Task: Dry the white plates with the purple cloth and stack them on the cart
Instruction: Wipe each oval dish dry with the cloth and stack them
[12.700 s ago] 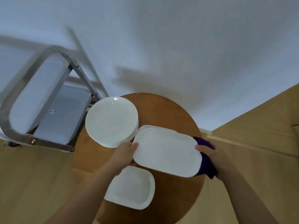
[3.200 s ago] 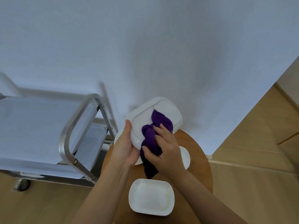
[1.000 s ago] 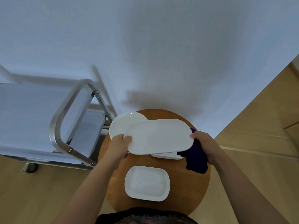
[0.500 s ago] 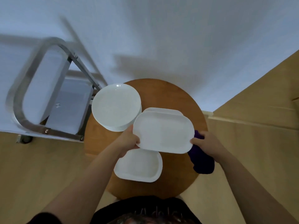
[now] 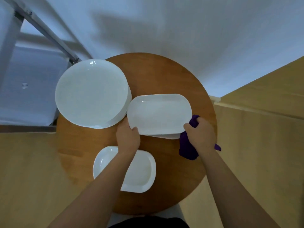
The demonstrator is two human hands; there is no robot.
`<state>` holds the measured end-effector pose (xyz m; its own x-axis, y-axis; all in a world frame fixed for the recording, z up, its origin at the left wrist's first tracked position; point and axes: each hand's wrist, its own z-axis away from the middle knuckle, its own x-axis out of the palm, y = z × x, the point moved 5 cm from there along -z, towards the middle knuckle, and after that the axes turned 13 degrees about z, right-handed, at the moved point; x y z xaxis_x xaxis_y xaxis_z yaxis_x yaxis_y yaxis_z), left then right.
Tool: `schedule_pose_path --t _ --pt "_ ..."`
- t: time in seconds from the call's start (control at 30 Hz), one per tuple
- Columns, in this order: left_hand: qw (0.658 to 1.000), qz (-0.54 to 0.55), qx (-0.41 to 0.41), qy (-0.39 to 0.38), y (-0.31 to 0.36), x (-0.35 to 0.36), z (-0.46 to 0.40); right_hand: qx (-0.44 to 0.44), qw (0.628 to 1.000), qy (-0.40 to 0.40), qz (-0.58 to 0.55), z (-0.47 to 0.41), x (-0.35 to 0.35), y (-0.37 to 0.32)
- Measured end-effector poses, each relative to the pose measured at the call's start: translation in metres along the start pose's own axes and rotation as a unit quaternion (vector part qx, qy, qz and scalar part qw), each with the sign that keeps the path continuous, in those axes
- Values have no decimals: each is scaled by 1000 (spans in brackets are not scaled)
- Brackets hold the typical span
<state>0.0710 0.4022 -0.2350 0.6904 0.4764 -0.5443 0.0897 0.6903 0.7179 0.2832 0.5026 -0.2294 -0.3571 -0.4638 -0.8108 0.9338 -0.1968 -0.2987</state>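
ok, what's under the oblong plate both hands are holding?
Under the oblong plate, the edge of another white plate peeks out at its near rim, on the round wooden table. How many lie beneath is hidden.

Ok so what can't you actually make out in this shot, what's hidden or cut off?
Head view:
- Cart: mostly cut off by the left and top edges; any plates on it cannot be seen.
- Plate beneath the held oblong plate: only a sliver shows.
- Purple cloth: partly covered by the right hand.
- Small rectangular plate: partly covered by the left forearm.
- Left hand fingers: under the held plate.
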Motion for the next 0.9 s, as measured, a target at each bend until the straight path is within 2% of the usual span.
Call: schedule_pose_path --t 0.17,0.37,0.53,0.67,0.8,0.9 --pt "998 -60 1 0 -4 -3 3 -11 991 -59 116 6 13 5" --pt "992 -125 11 -34 -9 3 -6 12 990 -77 117 14 19 8" --pt "986 -140 -19 -84 -22 4 -15 34 993 -77 87 10 21 7" --pt "991 -67 -14 -119 -35 -12 -6 40 997 -46 56 22 16 10" --pt "989 -113 -4 -91 -63 -49 19 26 999 20 -21 49 11 9" --pt "980 -191 24 -48 -91 -79 26 14 995 18 -95 72 16 0"
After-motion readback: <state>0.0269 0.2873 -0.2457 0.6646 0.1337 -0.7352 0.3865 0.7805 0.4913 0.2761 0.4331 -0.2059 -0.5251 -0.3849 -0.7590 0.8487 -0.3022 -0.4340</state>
